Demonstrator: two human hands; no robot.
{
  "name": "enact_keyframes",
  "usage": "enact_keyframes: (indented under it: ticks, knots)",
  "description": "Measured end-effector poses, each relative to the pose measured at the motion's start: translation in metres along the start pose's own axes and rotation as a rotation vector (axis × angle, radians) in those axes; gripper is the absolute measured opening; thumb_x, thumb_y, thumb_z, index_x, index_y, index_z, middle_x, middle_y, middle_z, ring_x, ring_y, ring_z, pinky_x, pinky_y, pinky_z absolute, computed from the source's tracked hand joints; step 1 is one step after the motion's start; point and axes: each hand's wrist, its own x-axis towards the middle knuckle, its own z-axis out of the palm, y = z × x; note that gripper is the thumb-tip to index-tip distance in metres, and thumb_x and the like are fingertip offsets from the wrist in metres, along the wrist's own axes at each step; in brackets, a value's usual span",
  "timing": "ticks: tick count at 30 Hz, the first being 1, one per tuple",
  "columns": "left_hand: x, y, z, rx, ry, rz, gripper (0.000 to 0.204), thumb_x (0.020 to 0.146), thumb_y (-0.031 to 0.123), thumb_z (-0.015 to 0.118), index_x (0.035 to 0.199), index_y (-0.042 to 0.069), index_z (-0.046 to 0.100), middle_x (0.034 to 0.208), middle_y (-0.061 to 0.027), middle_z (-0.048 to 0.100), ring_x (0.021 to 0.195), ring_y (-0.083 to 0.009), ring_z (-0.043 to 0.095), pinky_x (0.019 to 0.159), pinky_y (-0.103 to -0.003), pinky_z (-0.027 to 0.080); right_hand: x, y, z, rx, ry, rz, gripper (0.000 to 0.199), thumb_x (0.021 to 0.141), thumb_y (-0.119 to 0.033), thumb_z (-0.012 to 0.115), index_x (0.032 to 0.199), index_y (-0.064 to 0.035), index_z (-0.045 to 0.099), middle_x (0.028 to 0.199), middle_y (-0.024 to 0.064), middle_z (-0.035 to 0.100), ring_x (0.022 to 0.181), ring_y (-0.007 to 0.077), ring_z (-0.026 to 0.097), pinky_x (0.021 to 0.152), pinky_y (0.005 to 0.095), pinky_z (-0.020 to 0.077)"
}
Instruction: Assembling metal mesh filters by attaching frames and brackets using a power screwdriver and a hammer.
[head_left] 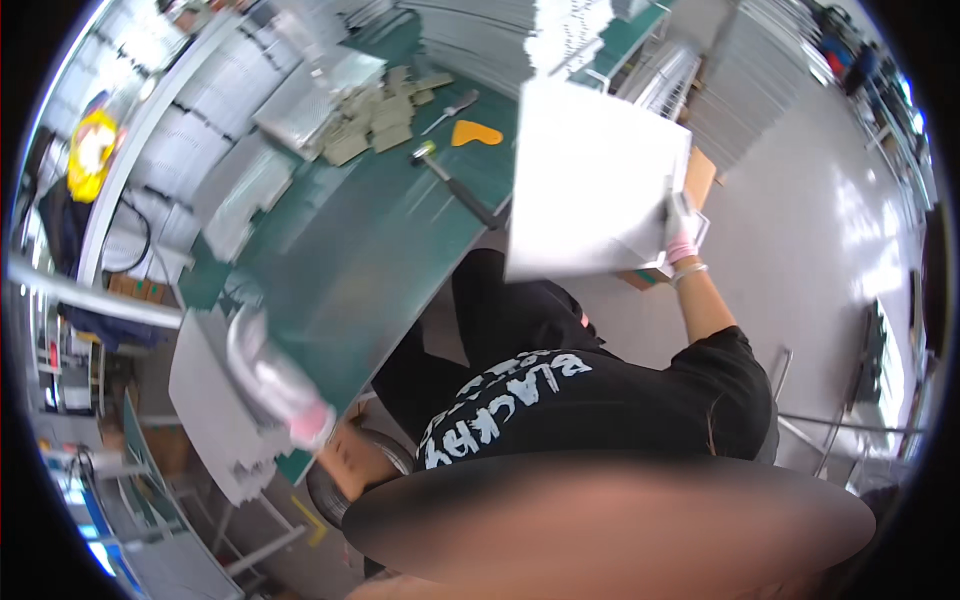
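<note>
My right hand [681,222], in a white glove with a pink cuff, grips the right edge of a large white flat panel [598,175]. The panel is held up off to the right of the table, above the floor. On the left, my left hand [268,368] wears a similar glove and is smeared by motion. It is over the edge of a stack of pale grey sheets [205,385] at the table's left end. Whether its fingers hold a sheet cannot be made out.
On the green table [330,260] lie a hammer [455,185], an orange scraper [476,133], a brush-like tool [450,112] and several greenish-grey pieces [370,120]. Stacked pale panels [230,195] line the far left. A metal post [150,130] rises there. Cardboard [700,178] stands behind the white panel.
</note>
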Motion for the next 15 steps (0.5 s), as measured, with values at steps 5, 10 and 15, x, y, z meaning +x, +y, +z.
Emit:
enact_keyframes:
  ticks: [5,10,15]
  knots:
    - [-0.035,-0.044,-0.151,1.053,0.068,-0.218,0.040,0.101,0.024,0.053,0.132,-0.002,0.057,0.134,-0.0200,0.057,0.123,-0.0343,0.055,0.108,-0.043,0.040,0.052,0.076,-0.211,0.007,0.709,-0.036,0.030,0.097,-0.025,0.058,0.110,-0.0002,0.068,0.093,0.0071,0.070,0.081,0.0180,0.063,0.076,0.0329,0.0506]
    - [-0.047,-0.053,-0.167,1.709,-0.214,-0.600,0.060,0.098,0.045,0.054,0.135,-0.003,0.054,0.140,-0.0226,0.053,0.132,-0.0366,0.048,0.113,-0.045,0.035,0.042,0.122,-0.254,-0.471,0.804,-0.009,0.031,0.093,-0.027,0.056,0.103,0.0004,0.068,0.099,0.0150,0.073,0.093,0.0283,0.068,0.085,0.0358,0.0494]
    - [-0.029,-0.062,-0.219,1.164,-0.265,-0.792,0.079,0.094,0.053,0.057,0.146,-0.003,0.041,0.150,-0.0228,0.044,0.138,-0.0381,0.041,0.116,-0.042,0.030,0.054,0.154,-0.221,-0.543,0.727,0.146,0.036,0.091,-0.029,0.052,0.104,-0.0002,0.068,0.097,0.0199,0.071,0.095,0.0340,0.067,0.086,0.0379,0.0491]
